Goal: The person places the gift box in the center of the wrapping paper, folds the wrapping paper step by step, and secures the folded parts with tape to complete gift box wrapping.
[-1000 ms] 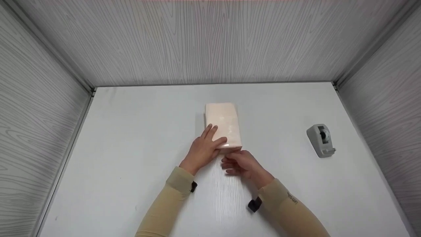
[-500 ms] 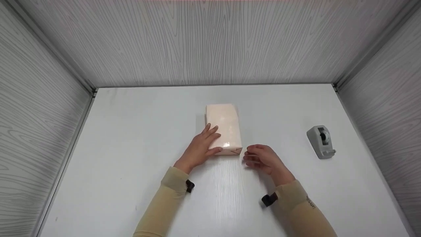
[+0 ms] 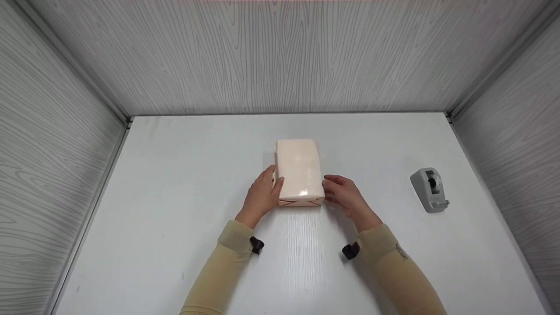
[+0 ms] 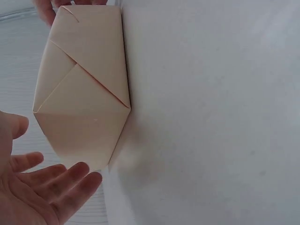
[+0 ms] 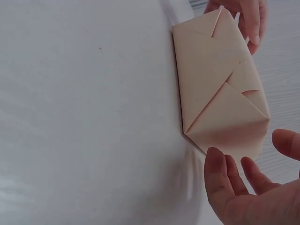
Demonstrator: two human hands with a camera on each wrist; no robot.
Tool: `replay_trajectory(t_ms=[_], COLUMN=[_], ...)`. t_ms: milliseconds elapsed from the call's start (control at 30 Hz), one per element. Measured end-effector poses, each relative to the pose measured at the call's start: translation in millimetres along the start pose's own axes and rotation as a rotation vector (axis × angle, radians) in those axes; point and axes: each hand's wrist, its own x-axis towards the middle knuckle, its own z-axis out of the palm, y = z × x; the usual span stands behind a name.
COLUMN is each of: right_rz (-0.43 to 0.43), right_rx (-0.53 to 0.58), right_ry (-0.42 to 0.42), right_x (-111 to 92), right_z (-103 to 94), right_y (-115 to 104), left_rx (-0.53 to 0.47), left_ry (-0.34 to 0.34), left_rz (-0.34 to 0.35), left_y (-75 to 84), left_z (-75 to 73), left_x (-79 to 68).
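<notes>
A box-shaped package wrapped in pale peach paper (image 3: 299, 168) lies flat on the white table. Its near end shows folded triangular flaps, plain in the left wrist view, where the package (image 4: 82, 79) fills the upper left. My left hand (image 3: 261, 192) is at the package's left side, fingers extended and thumb near the top edge. On the right side, my right hand (image 3: 348, 197) has loosely bent fingers close to the wrapped wall. Both wrist views show the fingers spread beside the paper, not gripping it; whether the fingertips touch it is hard to tell.
A grey tape dispenser (image 3: 429, 190) with a roll in it stands toward the table's right side. Grey wood-grain panels (image 3: 280, 57) border the white table (image 3: 175, 175) at the back and both sides.
My right hand has left the package's near end, swung out right, then come to its right side. My left hand has slid off the top to the left side, leaving the near-end folds visible.
</notes>
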Motion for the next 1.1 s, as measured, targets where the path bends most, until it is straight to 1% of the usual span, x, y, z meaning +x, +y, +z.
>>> replay_trajectory(t_ms=[67, 133, 200, 267, 333, 433, 567, 700, 800, 900, 1033, 1100], right_rz=[-0.026, -0.05, -0.069, -0.089, -0.107, -0.143, -0.216, -0.297, -0.338, -0.376, -0.417, -0.424], right_rx=[-0.02, -0.053, -0.087, -0.13, -0.173, -0.199, -0.208, -0.224, -0.232, -0.225, -0.165, -0.142], right_ry=[-0.001, 0.001, 0.009, 0.021, 0.034, 0.044, 0.056, 0.075, 0.099, 0.117, 0.125, 0.125], right_x=[2, 3, 4, 4, 3, 0, -6, -12, -17, -21, -23, -24], right_z=[3.3, 6.1, 8.8, 10.6, 11.4, 10.7, 7.1, 2.9, 0.7, -0.8, -1.8, -2.3], right_y=[-2, -3, -4, -5, -4, -3, -2, 1, 4, 8, 12, 13], left_rx=[-0.051, -0.097, -0.123, -0.138, -0.144, -0.165, -0.245, -0.316, -0.326, -0.31, -0.298, -0.298], left_ry=[-0.034, -0.071, -0.101, -0.119, -0.126, -0.125, -0.119, -0.104, -0.083, -0.055, -0.001, 0.027], left_rz=[-0.065, -0.116, -0.143, -0.151, -0.139, -0.122, -0.095, -0.047, -0.01, 0.032, 0.092, 0.109], left_y=[-0.1, -1.3, -2.4, -3.5, -3.6, -2.9, 0.2, 3.5, 6.7, 9.8, 11.6, 11.8], left_z=[0.3, 1.5, 2.7, 3.7, 3.9, 3.0, -0.3, -3.3, -4.9, -5.6, -4.4, -3.3], left_x=[3.4, 6.5, 8.3, 9.2, 8.9, 6.8, 1.9, -3.1, -7.3, -11.2, -14.3, -15.4])
